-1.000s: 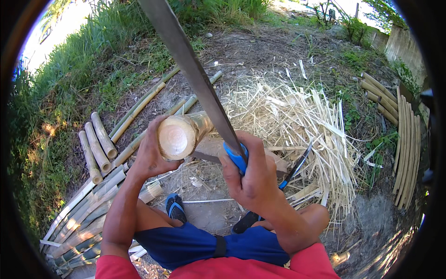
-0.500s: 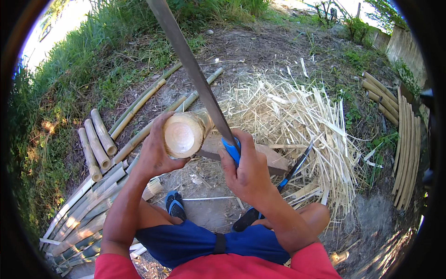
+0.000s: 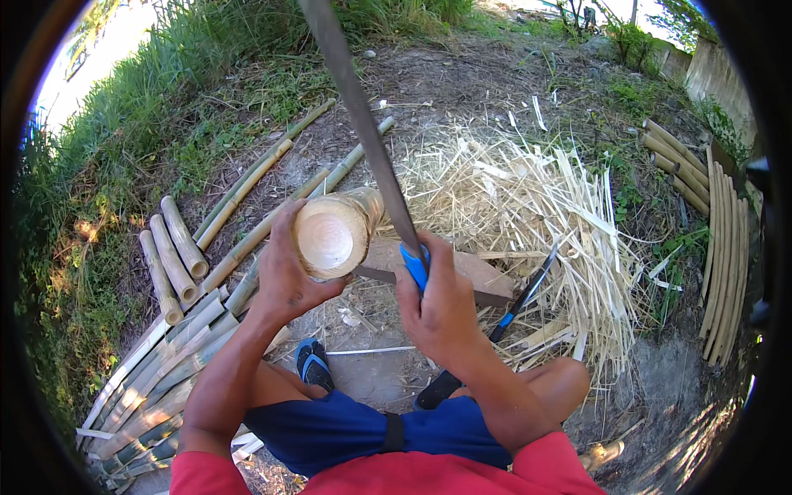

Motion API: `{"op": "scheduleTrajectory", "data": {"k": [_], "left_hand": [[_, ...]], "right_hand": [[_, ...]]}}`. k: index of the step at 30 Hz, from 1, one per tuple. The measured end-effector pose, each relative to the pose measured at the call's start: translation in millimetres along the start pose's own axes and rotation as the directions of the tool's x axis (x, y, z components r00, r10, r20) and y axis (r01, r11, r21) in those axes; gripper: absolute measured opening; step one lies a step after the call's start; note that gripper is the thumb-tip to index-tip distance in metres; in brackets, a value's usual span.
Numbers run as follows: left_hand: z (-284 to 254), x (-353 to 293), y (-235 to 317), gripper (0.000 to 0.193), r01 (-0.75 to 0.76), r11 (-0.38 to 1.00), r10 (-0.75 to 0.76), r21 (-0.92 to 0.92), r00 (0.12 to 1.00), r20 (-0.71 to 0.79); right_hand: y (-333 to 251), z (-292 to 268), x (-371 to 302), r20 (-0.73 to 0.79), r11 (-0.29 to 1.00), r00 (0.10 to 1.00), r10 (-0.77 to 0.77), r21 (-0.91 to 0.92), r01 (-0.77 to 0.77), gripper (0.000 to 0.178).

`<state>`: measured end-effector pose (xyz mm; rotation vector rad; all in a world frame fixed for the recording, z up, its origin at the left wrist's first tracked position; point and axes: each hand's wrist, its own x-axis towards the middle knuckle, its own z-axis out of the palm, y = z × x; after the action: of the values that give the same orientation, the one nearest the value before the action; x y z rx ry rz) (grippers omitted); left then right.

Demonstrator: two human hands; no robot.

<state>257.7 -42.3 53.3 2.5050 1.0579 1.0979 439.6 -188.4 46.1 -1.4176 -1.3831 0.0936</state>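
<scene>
My left hand [image 3: 286, 268] is wrapped round the side of a thick bamboo section [image 3: 355, 206], its pale, hollowed cut end turned up toward me. My right hand [image 3: 437, 305] grips the blue handle of a machete [image 3: 370, 136]. The long dark blade slants up and away to the left, passing just right of the bamboo; whether it touches cannot be told. Below both hands lies a wooden block [image 3: 474, 279]. A second long blade with a blue and black handle [image 3: 528, 289] rests beside it on the shavings.
A heap of pale bamboo shavings [image 3: 495, 194] spreads ahead to the right. Split bamboo strips [image 3: 153, 371] lie near left, with short bamboo tubes [image 3: 173, 256] and long poles [image 3: 247, 190] beyond. More bamboo lengths [image 3: 722, 264] lie far right. My sandalled feet [image 3: 313, 363] flank the ground below.
The machete blade stands slightly more upright, its far end shifted right. The bamboo section has turned or shifted a little to the right in my left hand. Both grips stay the same.
</scene>
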Motion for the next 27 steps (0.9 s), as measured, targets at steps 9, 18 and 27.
{"op": "scheduleTrajectory", "data": {"k": [9, 18, 27], "left_hand": [[9, 2, 12, 0.113, -0.024, 0.999, 0.024, 0.037, 0.999, -0.02], [7, 2, 13, 0.113, -0.021, 1.0, 0.022, 0.02, 0.999, -0.024], [6, 5, 13, 0.112, -0.019, 1.0, 0.02, 0.024, 0.999, -0.035]], "right_hand": [[7, 10, 15, 0.162, 0.959, 0.969, 0.188, -0.242, -0.146, 0.034], [-3, 9, 18, 0.074, 0.976, 0.996, 0.052, -0.217, -0.035, 0.039], [-3, 12, 9, -0.04, 0.996, 0.999, -0.035, -0.079, 0.032, 0.033]]}}
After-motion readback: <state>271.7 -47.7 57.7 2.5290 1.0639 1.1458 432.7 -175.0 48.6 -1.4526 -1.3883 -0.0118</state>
